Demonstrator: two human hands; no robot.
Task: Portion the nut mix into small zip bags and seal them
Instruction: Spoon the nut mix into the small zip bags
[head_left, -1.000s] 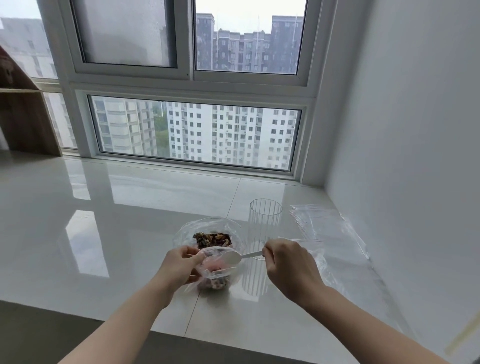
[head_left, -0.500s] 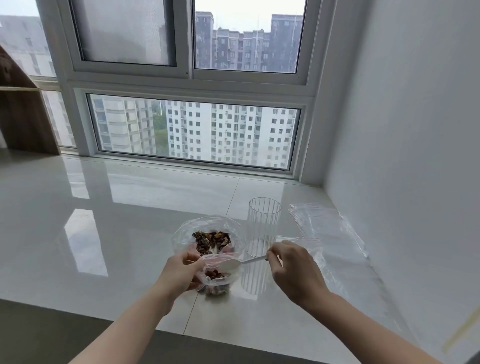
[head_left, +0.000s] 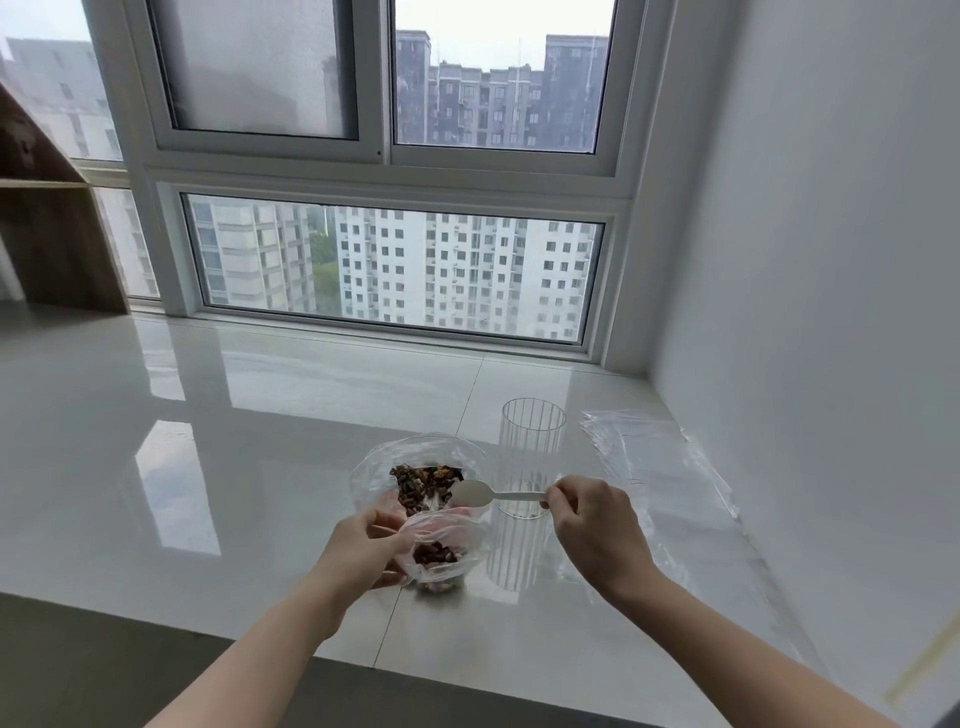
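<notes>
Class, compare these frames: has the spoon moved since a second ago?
Yes. The spoon has moved from over the small bag toward the big nut bag, away from the person.

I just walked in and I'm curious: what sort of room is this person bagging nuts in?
Probably a high-rise flat. A glossy tiled ledge runs under a big window facing tall apartment blocks, with a wooden shelf at the left. It looks like a home, not a workshop.
</notes>
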